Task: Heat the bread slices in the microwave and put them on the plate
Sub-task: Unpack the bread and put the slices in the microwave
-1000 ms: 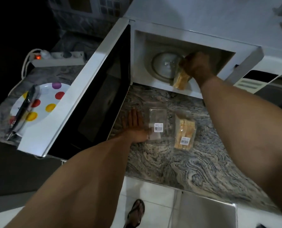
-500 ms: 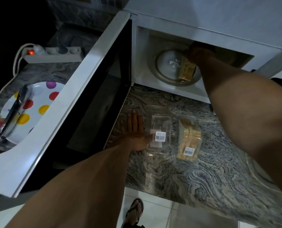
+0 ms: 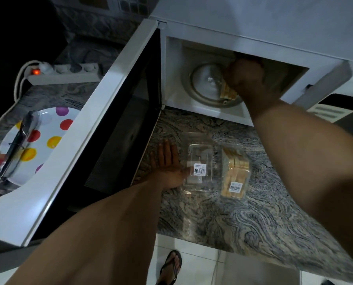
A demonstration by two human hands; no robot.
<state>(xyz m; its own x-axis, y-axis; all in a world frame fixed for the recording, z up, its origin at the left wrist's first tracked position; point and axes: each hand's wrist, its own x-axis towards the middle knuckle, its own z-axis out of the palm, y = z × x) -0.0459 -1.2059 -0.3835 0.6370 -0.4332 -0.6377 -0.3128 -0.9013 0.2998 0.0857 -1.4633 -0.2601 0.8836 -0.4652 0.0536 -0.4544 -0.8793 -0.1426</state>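
Observation:
The white microwave (image 3: 253,27) stands open, its door (image 3: 101,128) swung out to the left. My right hand (image 3: 245,79) reaches inside and grips a stack of bread slices (image 3: 228,93) at the right edge of the glass turntable (image 3: 206,85). My left hand (image 3: 167,167) rests flat on the marble counter, its thumb touching an empty clear plastic container (image 3: 199,167). A second clear container with bread slices (image 3: 235,175) lies just right of it. The white plate with coloured dots (image 3: 48,136) sits far left, partly hidden behind the door.
Dark tongs (image 3: 15,149) lie across the plate. A white power strip (image 3: 66,74) with a lit red switch sits at the back left. The marble counter (image 3: 243,223) ends at a front edge above a tiled floor, where my sandalled foot (image 3: 170,266) shows.
My right hand has carried the bread from the microwave's opening deeper in, down onto the turntable's right side. The left hand has stayed flat on the counter. The camera view shifted.

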